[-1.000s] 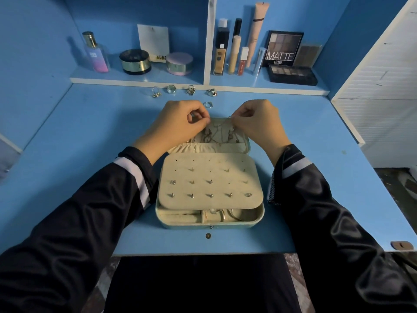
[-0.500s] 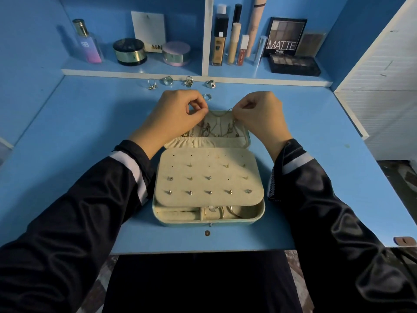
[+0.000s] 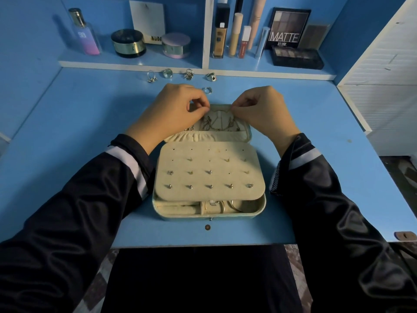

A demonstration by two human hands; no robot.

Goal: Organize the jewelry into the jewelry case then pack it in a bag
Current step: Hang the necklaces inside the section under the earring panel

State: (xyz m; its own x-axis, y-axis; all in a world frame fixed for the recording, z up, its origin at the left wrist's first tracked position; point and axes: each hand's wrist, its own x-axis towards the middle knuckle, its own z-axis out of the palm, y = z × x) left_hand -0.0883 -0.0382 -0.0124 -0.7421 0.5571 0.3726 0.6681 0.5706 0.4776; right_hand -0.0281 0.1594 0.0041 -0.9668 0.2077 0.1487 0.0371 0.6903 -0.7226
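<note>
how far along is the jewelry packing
Done: earrings sit on the panel, chains lie in the lid. In hand: left hand and right hand pinch a necklace at the lid's edge. Left: five rings on the table, closing the case, bagging it; no bag visible.

The desk (image 3: 79, 132) is bright blue all over, same as the shelf (image 3: 135, 62) behind it. The jewelry case (image 3: 209, 219) has a pale teal shell and cream lining, its cream panel (image 3: 209, 161) dotted with rows of silvery studs (image 3: 211, 186). Both sleeves (image 3: 67, 211) are glossy black with a white stripe. The perfume bottle (image 3: 86, 39) fades violet to pink
</note>
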